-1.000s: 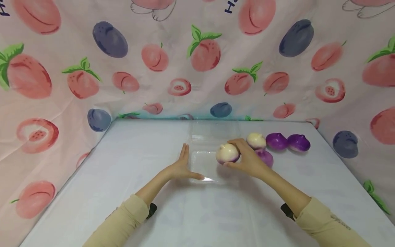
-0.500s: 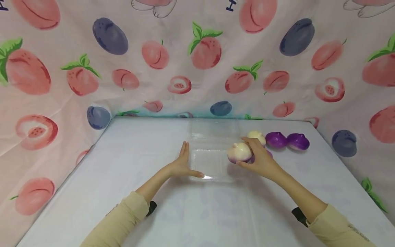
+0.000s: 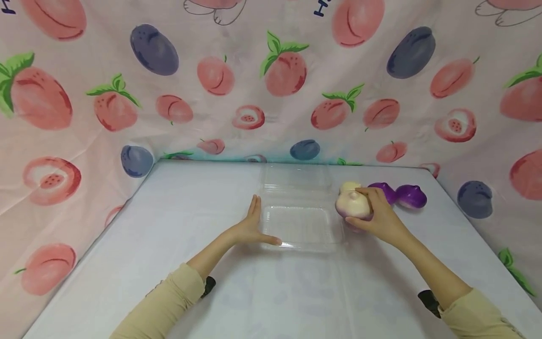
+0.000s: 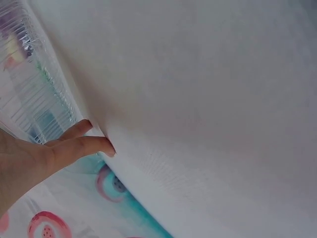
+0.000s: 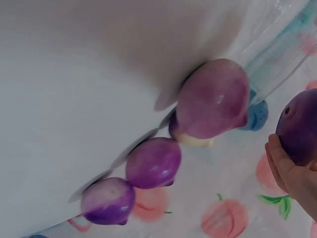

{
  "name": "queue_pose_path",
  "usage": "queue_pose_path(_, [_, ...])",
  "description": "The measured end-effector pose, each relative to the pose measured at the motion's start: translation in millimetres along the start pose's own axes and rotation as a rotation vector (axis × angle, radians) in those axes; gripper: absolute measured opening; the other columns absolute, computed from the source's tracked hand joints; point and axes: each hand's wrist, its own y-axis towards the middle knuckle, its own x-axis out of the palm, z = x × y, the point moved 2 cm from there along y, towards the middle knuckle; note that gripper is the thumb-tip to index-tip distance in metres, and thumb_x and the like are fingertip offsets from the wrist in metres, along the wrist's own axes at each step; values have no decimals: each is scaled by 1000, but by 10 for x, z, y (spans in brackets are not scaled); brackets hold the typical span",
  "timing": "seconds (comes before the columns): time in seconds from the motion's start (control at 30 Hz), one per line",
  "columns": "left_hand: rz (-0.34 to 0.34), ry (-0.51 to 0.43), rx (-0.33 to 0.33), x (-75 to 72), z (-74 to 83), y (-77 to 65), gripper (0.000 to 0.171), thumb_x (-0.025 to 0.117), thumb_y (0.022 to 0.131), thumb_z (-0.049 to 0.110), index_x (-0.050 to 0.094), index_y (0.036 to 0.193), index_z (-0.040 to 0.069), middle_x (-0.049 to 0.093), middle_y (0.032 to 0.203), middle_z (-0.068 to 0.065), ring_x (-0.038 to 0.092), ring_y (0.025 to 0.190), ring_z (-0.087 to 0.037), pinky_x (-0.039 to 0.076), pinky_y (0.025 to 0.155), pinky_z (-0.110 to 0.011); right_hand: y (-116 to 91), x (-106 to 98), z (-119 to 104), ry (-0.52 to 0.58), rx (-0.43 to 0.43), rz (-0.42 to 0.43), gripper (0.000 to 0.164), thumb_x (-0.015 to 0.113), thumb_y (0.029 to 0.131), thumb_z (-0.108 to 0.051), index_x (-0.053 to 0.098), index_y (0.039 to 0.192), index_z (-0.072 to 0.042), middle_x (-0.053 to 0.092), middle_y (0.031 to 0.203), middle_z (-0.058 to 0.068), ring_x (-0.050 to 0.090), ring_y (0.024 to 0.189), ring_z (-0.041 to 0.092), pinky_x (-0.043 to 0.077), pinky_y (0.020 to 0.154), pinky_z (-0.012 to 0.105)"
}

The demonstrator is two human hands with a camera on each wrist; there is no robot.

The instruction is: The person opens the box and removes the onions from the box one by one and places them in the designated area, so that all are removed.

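My right hand (image 3: pixel 381 219) grips a pale onion with a purple underside (image 3: pixel 352 206) just right of the clear plastic clamshell box (image 3: pixel 336 221). In the right wrist view, the held onion's dark purple base (image 5: pixel 299 126) shows at the right edge, above the fingers (image 5: pixel 280 158). My left hand (image 3: pixel 247 228) lies along the box's left side, fingers straight, its thumb on the front rim. A pale onion (image 3: pixel 349 186) sits behind the held one. Two purple onions (image 3: pixel 411 196) stand farther right. A pinkish-purple onion (image 5: pixel 213 99), mostly hidden in the head view, stands nearest the right wrist camera.
The box's lid (image 3: pixel 296 178) lies opened back toward the rear of the white table (image 3: pixel 203 197). A fruit-printed cloth (image 3: pixel 254 56) hangs behind the table and along both sides.
My right hand has carried the onion rightward, from above the box to over the other onions, and its top has turned. My left hand has stayed at the box.
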Motion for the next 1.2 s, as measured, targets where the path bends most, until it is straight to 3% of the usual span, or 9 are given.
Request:
queue_pose_path(0.13, [3,-2,4,-11,7,-16,135,82,69,44,-19,147,3,-30,153,-12,-14,145,-33,15,116,-52,-40,-87,109,3,46,25,67,77,77,-15,41,127,11,45,121,27,48,106,38,46,89,38])
queue_pose_path(0.23, [3,-8,-4,-5,-11,-36,135,82,68,44,-20,147,3,-31,153,-12,-14,145,-33,15,116,-52,-81,-142,190,-5,94,13,69,76,80,-21,39,130,10,46,120,27,49,101,34,43,80,24])
queue_pose_path(0.3, [-2,-12,-7,11,-23,-50,136,82,68,45,-20,147,3,-31,153,-12,-14,145,-33,15,116,-52,-115,-178,251,-23,118,9,71,75,81,-23,38,131,11,46,122,28,49,101,35,44,80,27])
queue_pose_path(0.47, [-9,-17,-2,45,-14,-59,136,82,67,48,-19,148,4,-30,154,-11,-13,145,-32,15,116,-52,-187,-293,412,-53,141,27,74,75,81,-25,37,131,15,45,127,34,48,106,45,44,84,56])
queue_pose_path(0.6, [5,6,-4,28,5,-59,135,82,68,47,-19,148,4,-29,154,-11,-12,145,-32,16,116,-51,-195,-368,508,-63,134,32,75,76,80,-23,37,129,18,45,126,36,50,103,45,48,80,25])
queue_pose_path(0.7, [10,8,-3,18,6,-54,136,82,68,47,-19,147,4,-29,154,-12,-13,145,-31,15,117,-51,-201,-400,563,-77,139,18,74,76,80,-20,36,129,19,45,123,37,51,102,46,47,78,23])
queue_pose_path(0.77, [11,-1,1,18,5,-46,136,82,67,47,-19,147,4,-29,154,-12,-15,145,-31,14,117,-51,-210,-412,602,-80,142,5,73,75,80,-17,34,128,20,44,123,39,50,104,49,49,82,41])
queue_pose_path(0.83, [9,-8,4,20,4,-36,137,82,67,47,-20,147,4,-29,154,-12,-16,145,-30,14,117,-51,-215,-422,648,-95,140,1,72,74,79,-14,34,127,22,44,122,41,48,106,52,43,83,58])
queue_pose_path(1.2, [3,7,-3,13,-4,-22,135,82,68,47,-19,148,5,-30,154,-11,-10,146,-33,18,116,-52,-214,-417,855,-141,153,-64,76,76,74,-15,33,125,22,40,117,43,40,106,53,38,84,65])
